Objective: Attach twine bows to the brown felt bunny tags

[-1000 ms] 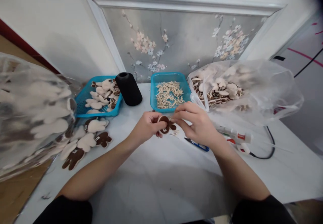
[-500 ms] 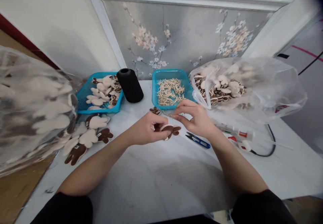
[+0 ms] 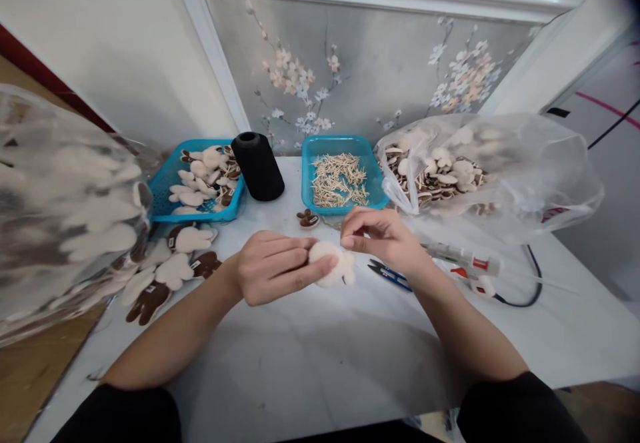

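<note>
My left hand (image 3: 275, 263) is closed on a small plush rabbit head (image 3: 344, 263), its white fuzzy side up, thumb on top. Close to the piece's right edge, my right hand (image 3: 377, 233) is pinched, thumb against forefinger; whatever is between them is too small to make out. Blue-handled thread snips (image 3: 391, 275) lie on the table just below my right hand, partly covered by it. A brown rabbit-shaped piece (image 3: 307, 218) with a small label rests beyond the held one.
Behind stand a blue tray of short pale sticks (image 3: 345, 208), a black thread cone (image 3: 259, 166) and a blue basket (image 3: 200, 216) of plush pieces. Plastic bags of pieces flank them, left (image 3: 75, 203) and right (image 3: 525, 170). A glue gun (image 3: 483, 286) with its cord lies right.
The plush piece has been turned from its brown side to its white side in my left hand. My right hand stays pinched beside it.
</note>
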### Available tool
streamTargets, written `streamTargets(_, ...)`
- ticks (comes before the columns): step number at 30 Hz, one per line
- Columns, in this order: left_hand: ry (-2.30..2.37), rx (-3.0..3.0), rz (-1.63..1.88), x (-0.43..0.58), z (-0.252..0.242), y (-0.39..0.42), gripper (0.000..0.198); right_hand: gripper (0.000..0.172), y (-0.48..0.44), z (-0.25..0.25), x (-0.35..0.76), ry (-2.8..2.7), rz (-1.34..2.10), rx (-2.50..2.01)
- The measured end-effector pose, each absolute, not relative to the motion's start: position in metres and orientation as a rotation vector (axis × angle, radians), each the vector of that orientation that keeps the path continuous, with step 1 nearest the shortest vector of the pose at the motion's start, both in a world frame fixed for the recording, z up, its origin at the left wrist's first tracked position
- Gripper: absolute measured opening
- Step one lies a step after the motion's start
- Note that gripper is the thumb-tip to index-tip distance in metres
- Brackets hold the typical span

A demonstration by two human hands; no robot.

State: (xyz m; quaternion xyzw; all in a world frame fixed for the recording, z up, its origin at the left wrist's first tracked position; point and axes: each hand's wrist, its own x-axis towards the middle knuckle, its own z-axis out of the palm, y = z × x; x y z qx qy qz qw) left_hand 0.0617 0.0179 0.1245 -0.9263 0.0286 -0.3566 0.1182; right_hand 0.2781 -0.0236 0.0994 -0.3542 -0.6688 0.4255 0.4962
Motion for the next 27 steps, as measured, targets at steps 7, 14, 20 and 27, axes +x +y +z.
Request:
streamTargets(7,0.291,-2.687,-1.497,0.078,0.105,0.030,0.022,0.011,-0.027,0.099,0.271,-1.347,1.417,-0.811)
streamTargets(14,0.124,-2.894,-1.714,0.082,0.098,0.031,0.034,0.016,-0.026,0.102,0.276,-1.267,1.445,-0.838)
streamTargets(20,0.085,-3.180,-1.622,0.082,0.106,0.029,0.042,0.014,-0.028,0.106,0.280,-1.317,1.399,-0.788)
streamTargets(27,0.131,-3.236,-1.577,0.085,0.115,0.026,0.024,0.013,-0.036,0.113,0.285,-1.593,1.036,-0.823)
